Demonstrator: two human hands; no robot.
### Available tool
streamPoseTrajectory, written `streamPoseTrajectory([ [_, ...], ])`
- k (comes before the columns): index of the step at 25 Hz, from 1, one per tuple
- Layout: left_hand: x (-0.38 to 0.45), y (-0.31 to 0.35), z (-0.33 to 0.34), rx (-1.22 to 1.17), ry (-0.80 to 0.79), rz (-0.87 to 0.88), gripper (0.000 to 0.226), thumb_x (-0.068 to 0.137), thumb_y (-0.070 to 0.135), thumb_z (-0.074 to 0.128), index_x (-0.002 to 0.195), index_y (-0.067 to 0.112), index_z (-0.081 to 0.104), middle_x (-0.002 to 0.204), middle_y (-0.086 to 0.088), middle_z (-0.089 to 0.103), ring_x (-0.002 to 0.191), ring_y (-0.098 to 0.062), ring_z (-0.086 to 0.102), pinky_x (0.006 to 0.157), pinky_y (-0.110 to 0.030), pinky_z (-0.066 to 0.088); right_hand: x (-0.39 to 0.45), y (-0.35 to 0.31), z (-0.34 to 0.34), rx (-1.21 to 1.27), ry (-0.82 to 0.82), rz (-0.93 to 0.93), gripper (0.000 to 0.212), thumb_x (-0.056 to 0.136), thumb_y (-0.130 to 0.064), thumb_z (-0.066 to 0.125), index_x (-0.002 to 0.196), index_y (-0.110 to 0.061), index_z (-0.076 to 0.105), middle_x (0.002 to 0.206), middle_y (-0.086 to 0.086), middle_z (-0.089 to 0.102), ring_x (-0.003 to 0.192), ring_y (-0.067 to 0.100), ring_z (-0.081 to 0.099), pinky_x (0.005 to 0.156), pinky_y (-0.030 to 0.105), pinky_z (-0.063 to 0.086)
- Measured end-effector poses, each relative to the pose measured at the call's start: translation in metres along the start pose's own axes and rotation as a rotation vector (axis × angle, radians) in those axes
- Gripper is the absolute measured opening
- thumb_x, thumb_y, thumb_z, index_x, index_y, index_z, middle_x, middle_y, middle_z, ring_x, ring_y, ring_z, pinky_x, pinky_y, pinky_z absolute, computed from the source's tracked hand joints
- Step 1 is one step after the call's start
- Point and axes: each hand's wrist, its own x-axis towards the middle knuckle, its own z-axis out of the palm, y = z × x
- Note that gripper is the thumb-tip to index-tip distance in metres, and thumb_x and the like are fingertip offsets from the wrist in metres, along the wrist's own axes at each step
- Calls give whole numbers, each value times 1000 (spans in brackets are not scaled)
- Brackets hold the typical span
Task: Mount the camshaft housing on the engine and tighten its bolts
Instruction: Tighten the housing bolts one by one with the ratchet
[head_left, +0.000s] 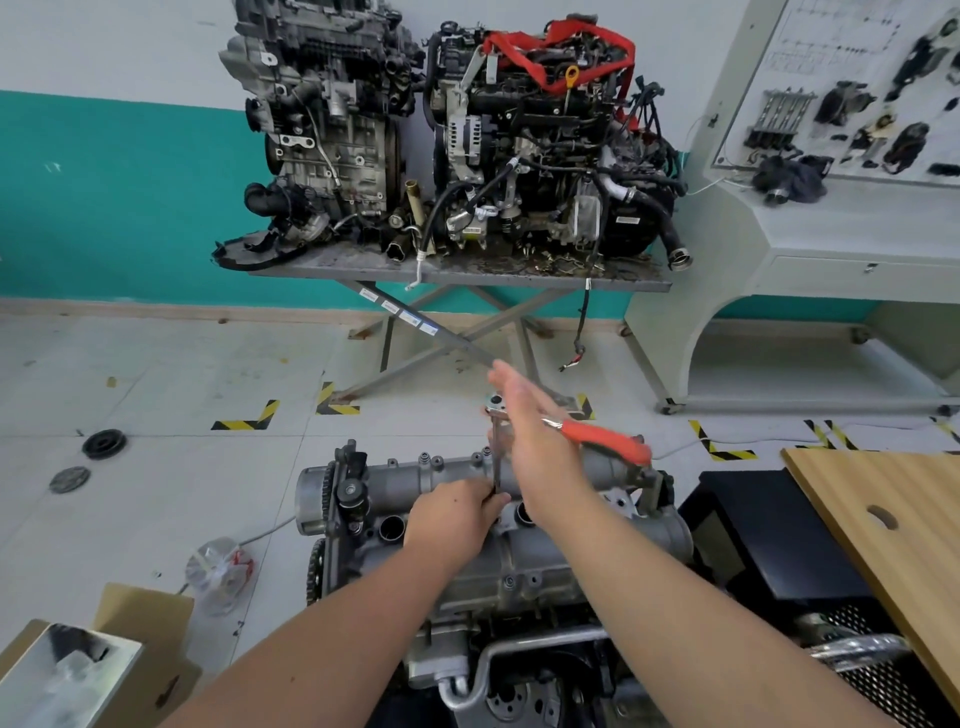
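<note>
Workshop floor below, the camshaft housing sits on the engine; left hand pinches the extension bar plumb, while the flat-fingered right hand should sweep the red-handled ratchet evenly.

The camshaft housing at lower centre is cast metal, pale grey and matt with a slightly grainy skin. The ratchet above it has a bright, polished steel head and shaft — its handle is a red-orange grip, plastic or rubber by the look. At right, the board is light wood with a smooth, visible grain. The cardboard box at lower left is plain brown and dull. Near it lies a crumpled bag of clear, shiny plastic. In the upper middle, the table is grey metal, stained and rough — the strap draped over an engine there is red woven cloth.
</note>
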Motion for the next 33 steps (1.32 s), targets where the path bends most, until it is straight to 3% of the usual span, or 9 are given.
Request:
streamPoseTrajectory([
  [2,-3,2,0,50,-7,1,28,102,36,44,82,20,57,94,-7,69,91,-28,66,68,-32,45,2,9,-5,-554,12,-500,26,102,-30,52,121,-28,70,141,-8,59,125,9,55,104,30,46],
  [5,-6,3,1,-201,22,-13,15,103,28,50,111,26,64,118,-8,68,102,-15,67,72,-15,50,21,7,-11,-1044,-64,-1096,15,93,-16,66,98,-8,78,117,7,72,100,31,67,80,41,55],
  [8,-1,2,1,9,44,82,20,105,41,40,111,28,54,101,7,66,97,-23,64,65,-18,43,25,-8,-13,-1349,-287,-986,26,93,-29,66,111,-10,70,101,7,67,91,30,62,78,42,51],
  [13,0,1,1,28,2,25,32,103,48,33,107,27,57,89,3,65,84,-25,64,60,-34,36,18,-36,-13,-1620,-481,-759,55,101,-57,24,134,-24,54,95,2,55,88,26,51,74,37,38],
  [18,-1,0,2,-32,-15,-2,49,99,62,33,68,28,50,68,8,58,69,-17,57,57,-33,33,30,-57,3,-1351,-494,-142,34,105,-35,35,82,-16,52,70,-1,60,64,17,58,49,28,32],
  [23,-1,1,1,18,-25,39,51,101,59,32,67,24,45,68,6,56,72,-21,59,62,-34,38,14,-48,-2,7,-271,467,5,99,-7,48,94,-7,51,74,12,73,73,20,71,75,28,44],
  [28,0,-1,3,33,-19,26,50,104,52,30,64,23,35,62,5,45,69,-24,53,59,-35,33,12,-11,8,521,84,292,26,98,-12,59,74,-19,51,79,-1,70,80,15,64,64,22,47],
  [31,2,-2,6,38,-12,0,47,104,47,33,65,21,38,60,5,46,74,-29,59,57,-34,33,7,10,4,-171,51,-202,15,97,-29,59,102,-34,72,109,-22,69,103,-4,61,86,15,48],
  [33,2,-3,9,-5,-23,-18,31,102,40,39,85,21,56,77,2,63,82,-30,63,64,-33,44,13,23,-4,-618,96,-648,28,91,-5,66,114,-18,74,127,-8,65,117,14,58,97,23,47],
])
